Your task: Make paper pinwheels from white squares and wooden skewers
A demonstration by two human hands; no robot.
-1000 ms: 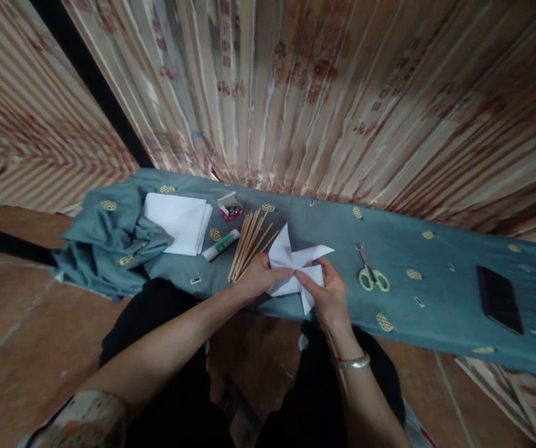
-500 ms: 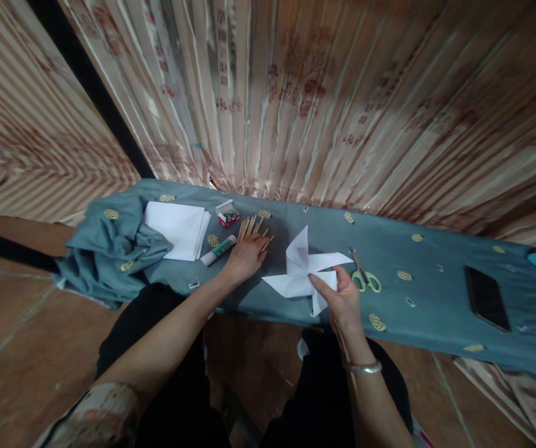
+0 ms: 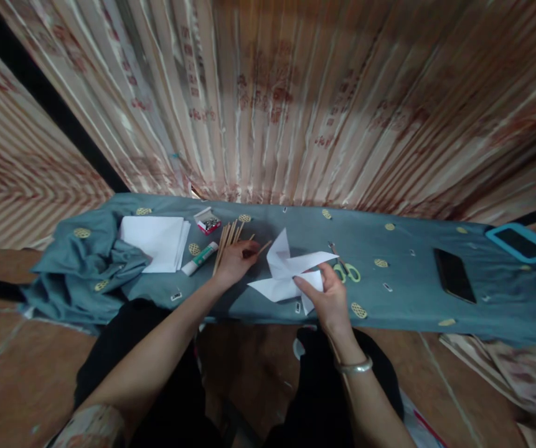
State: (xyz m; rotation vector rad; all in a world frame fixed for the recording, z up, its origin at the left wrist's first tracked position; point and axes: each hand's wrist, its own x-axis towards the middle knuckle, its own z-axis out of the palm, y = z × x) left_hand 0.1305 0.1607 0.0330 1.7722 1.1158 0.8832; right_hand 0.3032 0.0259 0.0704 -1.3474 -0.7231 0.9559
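My left hand (image 3: 235, 262) is closed on a thin wooden stick (image 3: 264, 247), whose end pokes out past the fingertips toward the paper. Just behind this hand lie several more wooden sticks (image 3: 225, 241) in a loose bundle. A white paper pinwheel (image 3: 282, 269) with folded blades is pinched near its centre between the thumb and fingers of my right hand (image 3: 326, 297). Green-handled scissors (image 3: 352, 272) lie on the cloth right beside the right hand's fingers, partly covered by a blade tip. A glue stick (image 3: 200, 259) rests left of my left hand.
A blue-grey cloth (image 3: 408, 305) covers the long narrow table. White paper sheets (image 3: 153, 242) are stacked at the left, near an open small box of pins (image 3: 208, 222). At the right lie a black phone (image 3: 453, 275) and a blue-framed device (image 3: 523, 242). A curtain (image 3: 268, 124) hangs behind.
My left hand has shifted slightly right, drawing one stick away from the bundle toward the pinwheel. The right hand still grips the pinwheel. The view has swung a little to the right.
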